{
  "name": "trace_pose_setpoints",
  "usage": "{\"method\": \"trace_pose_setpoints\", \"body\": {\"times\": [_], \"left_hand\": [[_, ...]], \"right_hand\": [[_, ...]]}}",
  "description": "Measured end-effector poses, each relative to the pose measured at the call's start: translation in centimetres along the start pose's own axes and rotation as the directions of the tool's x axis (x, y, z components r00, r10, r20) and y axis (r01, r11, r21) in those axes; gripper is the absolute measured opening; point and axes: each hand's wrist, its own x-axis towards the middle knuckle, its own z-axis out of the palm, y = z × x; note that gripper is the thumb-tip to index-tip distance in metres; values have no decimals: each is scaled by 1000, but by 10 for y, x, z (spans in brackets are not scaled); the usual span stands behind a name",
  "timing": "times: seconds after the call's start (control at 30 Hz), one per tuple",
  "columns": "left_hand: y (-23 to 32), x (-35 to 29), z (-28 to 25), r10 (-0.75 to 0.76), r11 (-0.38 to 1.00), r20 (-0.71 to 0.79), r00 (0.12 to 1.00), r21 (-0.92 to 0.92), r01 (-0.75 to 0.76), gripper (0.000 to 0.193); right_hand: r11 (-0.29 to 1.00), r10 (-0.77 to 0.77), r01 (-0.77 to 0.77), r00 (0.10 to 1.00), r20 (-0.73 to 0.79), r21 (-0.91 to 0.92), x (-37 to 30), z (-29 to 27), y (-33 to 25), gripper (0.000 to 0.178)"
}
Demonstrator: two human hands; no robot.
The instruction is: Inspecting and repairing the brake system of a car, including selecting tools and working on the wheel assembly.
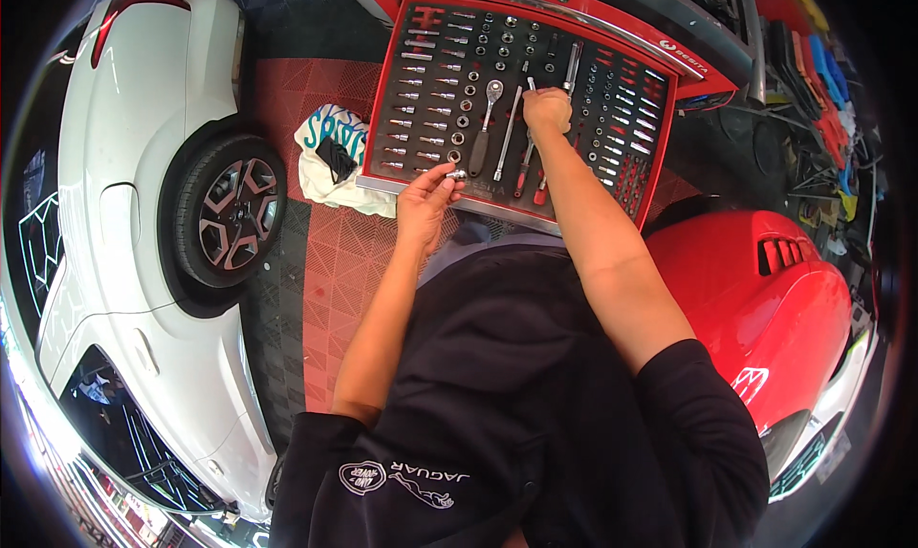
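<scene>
My left hand [426, 206] is at the front edge of a pulled-out tool drawer [564, 218], its fingertips pinching a small chrome socket [457, 175]. Over the middle of the drawer, my right hand [548, 111] has its fingers closed on or against a slim metal tool whose kind I cannot make out. Under that hand lies a tool with a red-and-black handle [521, 180], partly covered. A chrome ratchet [485, 127] with a dark grip and a long extension bar [508, 137] lie in the black foam between my hands.
Rows of bit sockets [435, 113] fill the drawer's left side. The red tool cabinet [622, 36] stands behind it. A white cloth bag [330, 170] sits by the left corner. A white car [143, 252] stands to my left, a red car [755, 290] to my right.
</scene>
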Motion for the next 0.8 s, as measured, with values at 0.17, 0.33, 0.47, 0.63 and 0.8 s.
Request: {"method": "trace_pose_setpoints", "body": {"times": [0.17,0.33,0.47,0.63,0.8], "left_hand": [[-2,-4,0,4,1000,-31,1000,18,-4,23],[1,-9,-10,-8,1000,-49,999,24,9,24],[16,-9,4,9,989,19,1000,145,-11,26],[29,-14,17,29,927,169,985,364,-89,23],[31,-20,13,-10,897,229,973,432,-92,21]], "right_hand": [[879,-457,465,885,-89,109,-7,-14,21,30],[719,-514,0,672,532,695,-86,-79,23,19],[914,-403,161,454,795,371,-118,-117,32,27],[632,-741,642,337,580,434,-132,-123,43,28],[485,-806,797,247,538,360,-146,-135,42,24]]}}
